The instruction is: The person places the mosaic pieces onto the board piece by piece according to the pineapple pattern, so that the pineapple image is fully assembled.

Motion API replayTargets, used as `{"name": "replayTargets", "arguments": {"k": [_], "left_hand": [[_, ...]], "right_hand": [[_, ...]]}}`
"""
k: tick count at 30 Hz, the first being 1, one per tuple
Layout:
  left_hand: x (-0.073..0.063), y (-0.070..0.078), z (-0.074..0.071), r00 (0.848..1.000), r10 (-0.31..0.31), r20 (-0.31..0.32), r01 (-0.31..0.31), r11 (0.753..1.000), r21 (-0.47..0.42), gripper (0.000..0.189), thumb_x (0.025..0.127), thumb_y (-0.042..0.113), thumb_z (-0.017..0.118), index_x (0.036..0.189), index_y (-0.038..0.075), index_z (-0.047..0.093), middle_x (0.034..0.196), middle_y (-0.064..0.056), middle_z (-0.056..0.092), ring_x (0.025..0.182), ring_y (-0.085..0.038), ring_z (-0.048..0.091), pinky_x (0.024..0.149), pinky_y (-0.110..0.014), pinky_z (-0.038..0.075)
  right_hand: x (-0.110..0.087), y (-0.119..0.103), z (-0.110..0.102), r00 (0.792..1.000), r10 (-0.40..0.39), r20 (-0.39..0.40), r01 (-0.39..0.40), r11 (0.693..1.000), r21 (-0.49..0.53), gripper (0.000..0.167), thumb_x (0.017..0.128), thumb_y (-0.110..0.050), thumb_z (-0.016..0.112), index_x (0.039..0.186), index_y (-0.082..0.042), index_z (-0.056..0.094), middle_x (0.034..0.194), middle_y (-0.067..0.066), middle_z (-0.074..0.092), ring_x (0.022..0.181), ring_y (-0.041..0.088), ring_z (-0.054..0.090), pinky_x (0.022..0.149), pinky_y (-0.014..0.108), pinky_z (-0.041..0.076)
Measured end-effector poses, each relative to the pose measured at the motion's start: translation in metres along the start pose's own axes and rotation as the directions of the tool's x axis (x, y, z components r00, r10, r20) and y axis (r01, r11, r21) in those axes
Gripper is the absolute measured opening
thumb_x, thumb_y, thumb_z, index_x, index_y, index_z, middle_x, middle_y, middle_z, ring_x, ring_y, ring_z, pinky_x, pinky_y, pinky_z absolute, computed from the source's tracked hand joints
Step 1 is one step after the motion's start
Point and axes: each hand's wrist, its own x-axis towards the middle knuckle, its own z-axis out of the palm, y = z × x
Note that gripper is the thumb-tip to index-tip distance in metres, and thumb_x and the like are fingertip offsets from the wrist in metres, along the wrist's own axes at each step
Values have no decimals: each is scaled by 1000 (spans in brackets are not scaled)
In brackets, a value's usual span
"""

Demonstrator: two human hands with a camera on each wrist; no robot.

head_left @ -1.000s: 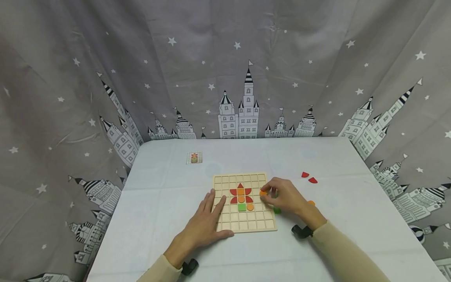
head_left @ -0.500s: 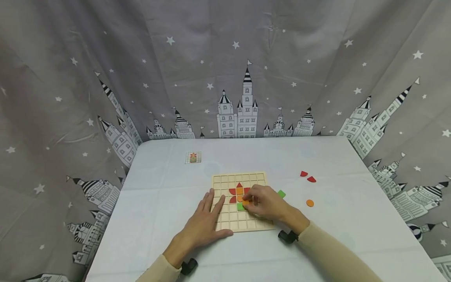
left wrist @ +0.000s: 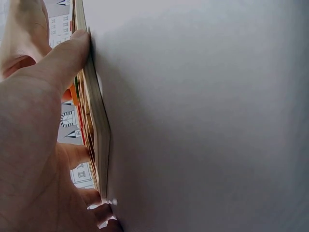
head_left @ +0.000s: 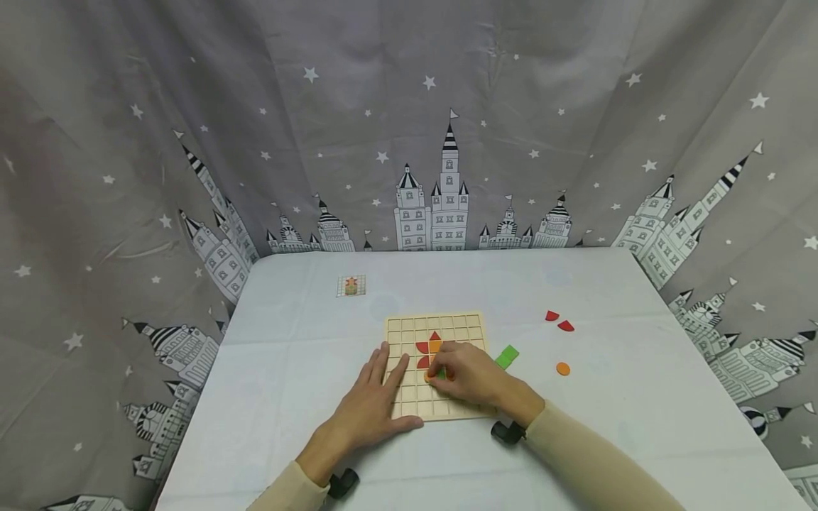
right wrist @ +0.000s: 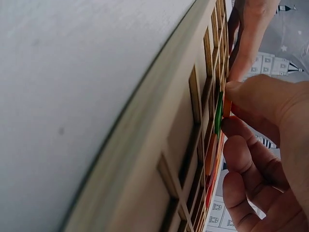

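Note:
A wooden grid board [head_left: 418, 409] lies on the table. My left hand [head_left: 366, 406] rests along its left side with fingers spread, the thumb at the front edge. Close over the middle of the board, my right hand [head_left: 474, 377] pinches an orange disc [right wrist: 228, 107] between thumb and index finger. Just beside that disc, a green square [right wrist: 218, 115] shows in the right wrist view. Set in the grid are a red triangle [head_left: 435, 336], an orange square [head_left: 434, 346] and red quarter-circles [head_left: 422, 348]. My right hand hides the pieces on the pattern's right side.
Green squares [head_left: 508, 356] lie just off the board's right edge. Farther right are a loose orange disc [head_left: 563, 369] and two red quarter-circles [head_left: 566, 326]. A small pattern card [head_left: 351, 285] lies at the back left. A grey castle-print curtain [head_left: 498, 128] hangs behind the table.
My right hand has carried the orange disc leftward from the board's right edge to near the green square in the pattern. My left hand has stayed in place.

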Motion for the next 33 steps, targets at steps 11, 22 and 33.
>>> {"name": "replayTargets", "arguments": {"k": [11, 22, 33], "left_hand": [[1, 0, 0, 1000, 3, -2, -3, 1000, 18, 120, 96, 78, 82, 185, 13, 34, 194, -32, 13, 180, -54, 23, 133, -65, 48], [1, -1, 1, 1000, 5, -7, -5, 1000, 17, 120, 96, 78, 82, 185, 14, 34, 194, -32, 13, 180, -54, 23, 133, -65, 49], [1, 0, 0, 1000, 4, -4, -4, 1000, 21, 120, 96, 79, 82, 185, 14, 34, 194, -31, 14, 180, -54, 23, 132, -64, 50]], "right_hand": [[6, -4, 3, 1000, -18, 0, 18, 1000, -15, 5, 102, -18, 92, 107, -17, 93, 106, -3, 79, 86, 9, 67, 83, 25, 60], [9, -5, 7, 1000, -8, 8, 8, 1000, -11, 3, 104, -17, 90, 105, -17, 93, 103, -3, 76, 81, 3, 62, 78, 22, 57], [9, -7, 5, 1000, -15, 7, 15, 1000, -19, 5, 104, -18, 90, 107, -16, 93, 108, -3, 78, 84, 4, 65, 81, 23, 60]]}}
